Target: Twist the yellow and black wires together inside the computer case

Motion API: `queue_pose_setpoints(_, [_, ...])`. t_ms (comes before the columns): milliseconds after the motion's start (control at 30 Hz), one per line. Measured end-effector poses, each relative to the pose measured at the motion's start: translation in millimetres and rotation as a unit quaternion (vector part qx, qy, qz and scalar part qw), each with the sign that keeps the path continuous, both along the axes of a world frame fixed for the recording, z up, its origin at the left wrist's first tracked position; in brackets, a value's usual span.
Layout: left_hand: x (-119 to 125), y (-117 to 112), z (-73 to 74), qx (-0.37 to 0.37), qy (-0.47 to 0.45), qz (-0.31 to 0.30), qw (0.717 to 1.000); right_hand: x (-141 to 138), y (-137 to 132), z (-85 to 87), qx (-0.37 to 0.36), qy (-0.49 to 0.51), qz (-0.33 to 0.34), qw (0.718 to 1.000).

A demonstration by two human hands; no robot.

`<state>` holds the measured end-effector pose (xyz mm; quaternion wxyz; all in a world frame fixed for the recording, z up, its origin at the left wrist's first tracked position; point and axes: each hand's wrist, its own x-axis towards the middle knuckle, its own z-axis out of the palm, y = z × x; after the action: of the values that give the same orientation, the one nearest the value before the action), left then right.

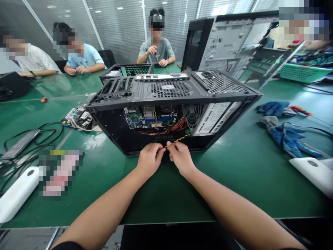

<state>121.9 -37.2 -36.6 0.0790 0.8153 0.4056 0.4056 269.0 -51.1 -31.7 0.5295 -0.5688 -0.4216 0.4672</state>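
A black desktop computer case [171,91] lies on its side on the green table [234,180], open toward me. Inside I see the motherboard [145,117], red and yellow wiring [174,128] and the power supply [208,116] with its fan. My left hand [149,160] and my right hand [180,158] meet at the case's near edge. Both are closed in a pinch on a twisted yellow-and-black cable [179,139] that runs from between my fingers up into the case.
Blue work gloves [286,133] and an orange-handled tool [300,110] lie right. A loose circuit board [78,118], black cables [33,139] and white devices [17,194] sit left; another white device [312,172] sits right. A second open case [223,41] stands behind. Several people sit across the table.
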Motion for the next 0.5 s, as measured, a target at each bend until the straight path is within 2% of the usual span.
queue_pose_setpoints(500, [-0.1, -1.2, 4.5, -0.067, 0.036, 0.002, 0.997, -0.3, 0.6, -2.8, 0.024, -0.014, 0.008, 1.0])
